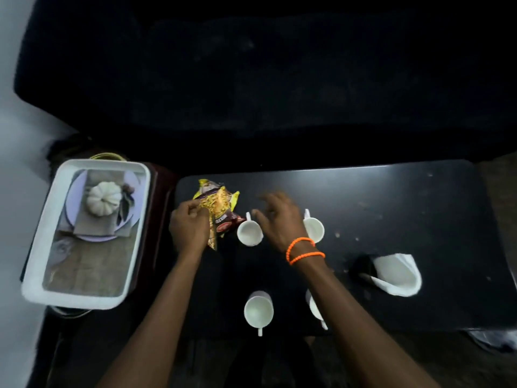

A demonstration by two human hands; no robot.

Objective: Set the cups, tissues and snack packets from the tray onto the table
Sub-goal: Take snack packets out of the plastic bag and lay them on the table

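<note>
My left hand [190, 225] is shut on a yellow snack packet [216, 201] at the far left of the black table [391, 208]. A dark red packet [228, 222] lies under it. My right hand [277, 219] hovers open, fingers spread, between two white cups: one [249, 232] just left of it, one [314, 228] partly hidden behind the wrist. Another cup [258, 310] stands near the front edge, and a further cup [314, 306] is mostly covered by my right forearm. White tissues [397, 273] sit in a dark holder at the right.
The white tray [36, 275] rests off the table's left end on a dark stand, showing a printed picture of a pumpkin on a plate. A large dark sofa [265, 79] fills the far side. Crumbs dot the table's right half.
</note>
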